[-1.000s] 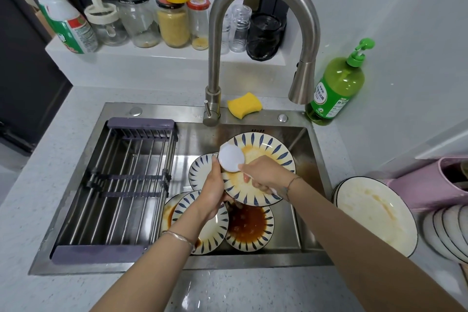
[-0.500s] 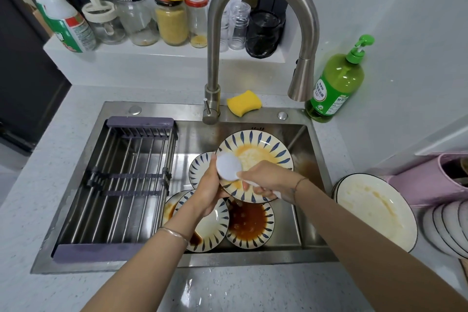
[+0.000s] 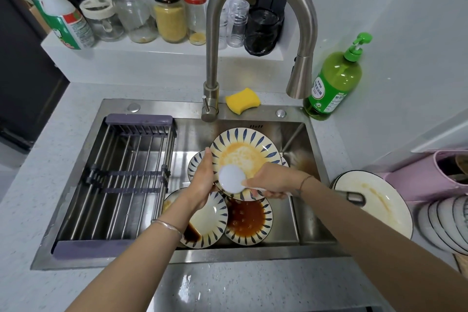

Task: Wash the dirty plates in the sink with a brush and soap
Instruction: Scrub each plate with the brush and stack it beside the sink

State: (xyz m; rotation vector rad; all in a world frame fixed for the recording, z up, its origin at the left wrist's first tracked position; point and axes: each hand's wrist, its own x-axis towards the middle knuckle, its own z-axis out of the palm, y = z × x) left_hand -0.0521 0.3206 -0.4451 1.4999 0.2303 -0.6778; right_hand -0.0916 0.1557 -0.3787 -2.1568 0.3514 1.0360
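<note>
Slipping is judged the chief risk: water is seen on the pale speckled tabletop [image 3: 228,284] at the near edge, so wet fingers are likely. The blue-striped round plate smeared with orange residue [image 3: 240,152] is held tilted in the steel sink [image 3: 253,254], over the other plates. The grip of the left hand [image 3: 202,180] is closed on its left rim. The grip of the right hand [image 3: 272,181] is closed round the handle of the white round-headed brush [image 3: 231,180], whose head is laid against the plate's lower face. If the rim is lost under scrubbing pressure, the plate could be dropped onto those below and chipped.

Of the containers, the nearest striped plate [image 3: 210,220] is pooled with dark sauce at its near edge, and the neighbouring striped plate [image 3: 249,220] is coated with red-brown sauce. A large white dark-rimmed plate [image 3: 374,200] on the tabletop at the right is streaked with yellowish residue. Farther back, the level in the green pump bottle of soap [image 3: 334,86] cannot be told, and a glass jar [image 3: 171,20] on the white shelf [image 3: 152,53] is filled with yellow grains.
</note>
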